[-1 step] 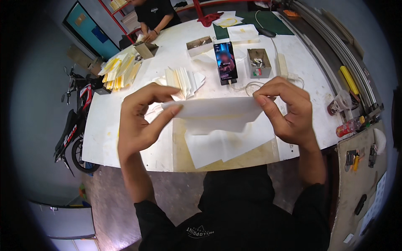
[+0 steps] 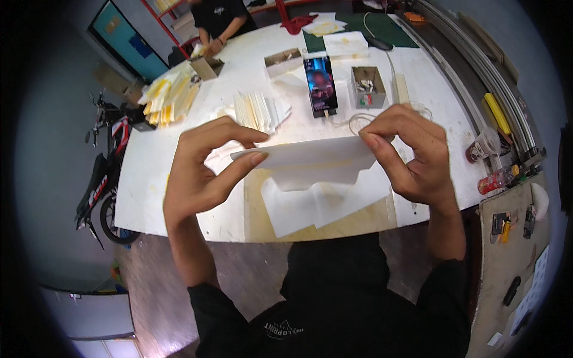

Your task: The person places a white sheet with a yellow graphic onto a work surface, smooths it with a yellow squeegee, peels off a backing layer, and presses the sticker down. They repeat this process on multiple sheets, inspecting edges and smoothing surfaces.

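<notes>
A sheet of white paper (image 2: pixel 310 160) with a faint yellowish band and a cut-out lower edge is held up above the table's near side. My left hand (image 2: pixel 206 167) has its upper left part between thumb and fingers. At the upper right corner, my right hand (image 2: pixel 412 155) pinches it between thumb and forefinger. Below it, white sheets (image 2: pixel 322 206) lie overlapping on a yellowish mat (image 2: pixel 370 222). Beyond my left hand stands a bundle of folded white papers (image 2: pixel 253 112).
Across the white table (image 2: pixel 143 197), a lit phone (image 2: pixel 320 86) stands upright with a cable. Small open boxes (image 2: pixel 367 88) stand around it. Yellow-marked papers (image 2: pixel 170 95) pile up at the left. A person (image 2: pixel 221 24) works at the far left. A red-labelled bottle (image 2: pixel 496 180) lies at the right edge.
My left thumb and fingers have shifted slightly to the right along the paper's upper edge. The paper stays held in both hands.
</notes>
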A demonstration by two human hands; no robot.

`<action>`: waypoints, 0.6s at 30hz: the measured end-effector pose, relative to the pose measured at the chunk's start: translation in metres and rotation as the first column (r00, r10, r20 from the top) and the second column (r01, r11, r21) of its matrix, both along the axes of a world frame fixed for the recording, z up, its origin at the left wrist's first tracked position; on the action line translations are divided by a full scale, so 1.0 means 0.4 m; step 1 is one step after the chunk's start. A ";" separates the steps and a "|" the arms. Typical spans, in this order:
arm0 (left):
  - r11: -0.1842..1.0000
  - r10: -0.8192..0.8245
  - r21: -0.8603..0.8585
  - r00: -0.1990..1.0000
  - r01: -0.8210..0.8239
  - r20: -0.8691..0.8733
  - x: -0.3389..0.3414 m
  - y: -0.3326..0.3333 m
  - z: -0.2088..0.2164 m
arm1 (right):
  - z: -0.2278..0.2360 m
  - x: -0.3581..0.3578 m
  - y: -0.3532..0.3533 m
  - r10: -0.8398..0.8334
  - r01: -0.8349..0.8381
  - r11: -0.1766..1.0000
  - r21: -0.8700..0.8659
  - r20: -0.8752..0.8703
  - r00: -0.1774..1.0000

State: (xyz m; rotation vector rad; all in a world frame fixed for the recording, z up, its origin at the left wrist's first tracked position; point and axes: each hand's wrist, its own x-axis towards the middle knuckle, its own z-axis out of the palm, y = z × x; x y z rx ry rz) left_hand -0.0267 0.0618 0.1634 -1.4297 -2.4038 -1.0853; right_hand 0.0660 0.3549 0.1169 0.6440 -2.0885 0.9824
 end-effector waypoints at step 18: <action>0.965 -0.262 -0.031 0.959 0.260 -0.109 0.064 0.119 -0.103 | 0.002 0.066 -0.030 -0.008 -0.011 0.931 0.364 0.051 0.999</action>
